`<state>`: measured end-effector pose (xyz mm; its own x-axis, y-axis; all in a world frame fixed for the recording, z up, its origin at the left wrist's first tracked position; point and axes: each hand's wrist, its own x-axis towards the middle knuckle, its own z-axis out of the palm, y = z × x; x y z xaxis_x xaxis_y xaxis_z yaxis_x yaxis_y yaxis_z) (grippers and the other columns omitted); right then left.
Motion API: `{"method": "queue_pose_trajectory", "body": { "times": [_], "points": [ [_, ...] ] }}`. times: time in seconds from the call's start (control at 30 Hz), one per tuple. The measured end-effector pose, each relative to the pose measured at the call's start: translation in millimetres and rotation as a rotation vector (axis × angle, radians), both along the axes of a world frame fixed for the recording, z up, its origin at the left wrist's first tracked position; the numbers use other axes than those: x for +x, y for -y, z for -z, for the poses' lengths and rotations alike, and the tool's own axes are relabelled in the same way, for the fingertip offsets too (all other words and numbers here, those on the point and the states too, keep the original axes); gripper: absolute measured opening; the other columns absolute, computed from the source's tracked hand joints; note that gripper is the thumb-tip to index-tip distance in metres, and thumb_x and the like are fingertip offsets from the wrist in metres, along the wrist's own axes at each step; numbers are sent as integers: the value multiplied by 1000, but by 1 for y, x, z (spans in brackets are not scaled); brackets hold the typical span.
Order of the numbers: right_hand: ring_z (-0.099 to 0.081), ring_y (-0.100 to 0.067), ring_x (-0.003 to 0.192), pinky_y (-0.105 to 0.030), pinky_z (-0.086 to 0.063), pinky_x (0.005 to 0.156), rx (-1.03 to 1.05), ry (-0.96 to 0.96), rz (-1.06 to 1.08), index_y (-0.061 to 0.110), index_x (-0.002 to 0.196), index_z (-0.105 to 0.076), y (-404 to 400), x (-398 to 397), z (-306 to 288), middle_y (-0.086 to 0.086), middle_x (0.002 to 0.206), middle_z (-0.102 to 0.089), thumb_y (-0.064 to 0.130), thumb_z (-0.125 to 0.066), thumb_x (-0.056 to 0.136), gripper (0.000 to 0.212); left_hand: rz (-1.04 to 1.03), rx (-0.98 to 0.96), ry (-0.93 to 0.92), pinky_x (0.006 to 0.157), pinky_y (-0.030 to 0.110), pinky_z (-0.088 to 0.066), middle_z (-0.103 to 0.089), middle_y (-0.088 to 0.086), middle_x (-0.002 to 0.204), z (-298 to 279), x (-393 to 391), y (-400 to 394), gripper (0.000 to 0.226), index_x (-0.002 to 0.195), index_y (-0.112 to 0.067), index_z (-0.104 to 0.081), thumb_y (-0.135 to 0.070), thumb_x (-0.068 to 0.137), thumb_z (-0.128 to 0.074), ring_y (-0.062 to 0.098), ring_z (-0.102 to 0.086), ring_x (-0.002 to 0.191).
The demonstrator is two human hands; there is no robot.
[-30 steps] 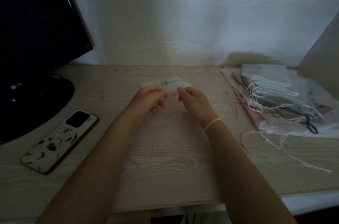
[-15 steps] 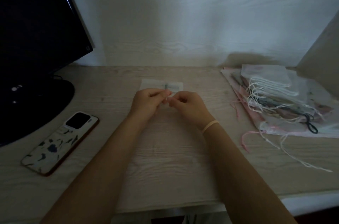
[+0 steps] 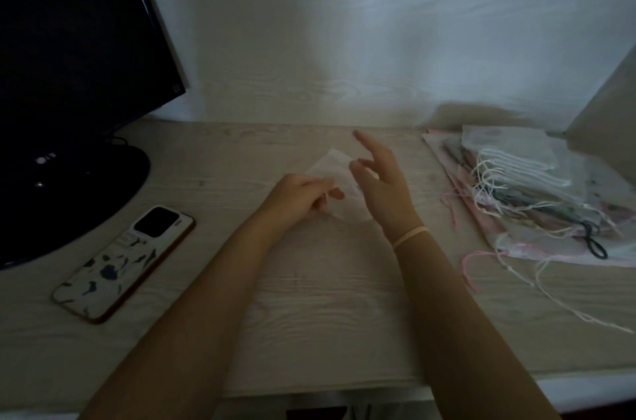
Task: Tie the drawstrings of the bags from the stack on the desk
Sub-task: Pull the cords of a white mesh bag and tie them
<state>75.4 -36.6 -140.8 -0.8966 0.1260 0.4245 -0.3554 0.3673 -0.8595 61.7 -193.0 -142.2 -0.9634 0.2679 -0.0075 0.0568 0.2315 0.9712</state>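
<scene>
Dim, bluish, low-contrast frame. Soft grain throughout. Right hand [image 3: 382, 185] motion-blurred at fingertips; left hand [image 3: 296, 199] sharper. Broad soft shadow on wall [image 3: 344, 40] behind the hands. Monitor [image 3: 69, 40] left of them near black. Wide-angle bending at edges.

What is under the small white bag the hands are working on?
Only the wooden desk shows around the white bag. The left hand and right hand cover part of it, so anything beneath stays hidden.

Centre of frame: left hand [image 3: 296, 197] pinches a small white drawstring bag [image 3: 339, 194]; right hand [image 3: 380, 183] raised, fingers spread. Bag stack [image 3: 537, 192] at right; phone [image 3: 124, 263] lower left.
</scene>
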Motion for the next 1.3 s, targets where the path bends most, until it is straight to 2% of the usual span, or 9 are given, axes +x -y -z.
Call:
{"method": "queue_pose_trajectory", "body": {
  "times": [0.1,0.17,0.4,0.5,0.63,0.8,1.03,1.2,1.3],
  "points": [
    [-65,-6,86,-25,-52,80,97,67,-52,23,93,-72,5,-1,1,6,93,-69,6,-70,82,21,-79,121,90,35,15,-26,-56,1,55,-4,-1,1,33,73,-10,-69,-24,97,-52,12,-40,42],
    [-66,-4,79,-28,-54,77,153,78,-96,28,87,-72,10,-1,4,11,82,-70,9,-73,80,20,-106,112,104,34,14,-22,-57,5,57,-7,-1,2,32,70,-9,-64,-22,96,-50,13,-37,39],
    [-62,-8,70,-29,-51,72,102,110,0,16,78,-72,4,-4,4,1,76,-70,9,-76,77,8,-113,117,24,42,16,-33,-65,-2,62,0,-5,7,19,87,-10,-71,-19,94,-56,10,-45,46],
    [-62,-4,73,-29,-53,73,132,108,-18,22,78,-66,6,-3,3,8,78,-67,11,-75,78,14,-176,102,-54,50,21,-40,-69,3,72,3,-8,9,12,98,-7,-67,-15,94,-60,11,-49,51],
    [-65,-9,85,-12,-45,66,119,81,-76,17,86,-57,14,1,4,1,88,-68,11,-79,73,26,-175,14,-159,56,25,-43,-66,1,66,6,-7,4,12,89,-17,-54,-14,90,-66,9,-55,52],
    [-54,2,58,-7,-39,58,202,81,-11,12,78,-57,15,1,3,-1,67,-64,6,-80,70,25,-261,-96,-200,72,36,-52,-72,7,76,9,-9,3,25,77,-24,-51,-23,80,-76,22,-69,77],
    [-58,-18,62,-17,-41,57,306,-51,95,12,73,-59,18,3,2,-6,66,-64,10,-78,72,20,-302,50,-171,60,34,-58,-72,11,69,4,-7,3,27,73,-15,-55,-16,75,-81,20,-71,61],
    [-57,-18,61,-24,-44,59,319,-92,141,11,74,-60,13,3,1,-5,66,-64,9,-78,72,18,-188,-8,-163,73,29,-55,-71,0,78,2,-5,2,28,80,-20,-55,-13,73,-81,12,-68,72],
    [-57,-14,64,-23,-44,62,395,-102,141,12,77,-64,12,1,4,-2,70,-66,10,-75,74,12,-191,-43,-213,68,27,-53,-69,-4,75,5,-4,1,30,76,-23,-54,-10,72,-82,8,-63,68]
  ]
}}
